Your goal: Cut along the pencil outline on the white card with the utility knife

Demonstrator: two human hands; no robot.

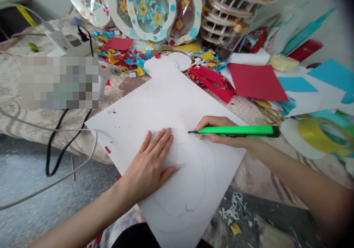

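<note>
A large white sheet (pixel 132 111) lies turned cornerwise, its near corner hanging over the edge toward my lap. Faint curved pencil outlines run across it, with a short dark angled mark low down. My left hand (pixel 155 159) rests flat on the sheet, fingers stretched out and thumb apart. Gripped in my right hand (pixel 214 130) is a green utility knife (pixel 238 130), its dark tip pointing left and at the sheet by a pencil line. Whether the tip is cutting into the sheet cannot be made out.
Decorated white ring frames (pixel 153 38) stand at the back beside a tiered rack (pixel 221 12). Scraps of coloured paper and a red sheet (pixel 257 80) lie behind. Yellow tape (pixel 325 135) is at right. A power strip (pixel 62 43) and loose cables (pixel 52 145) are at left.
</note>
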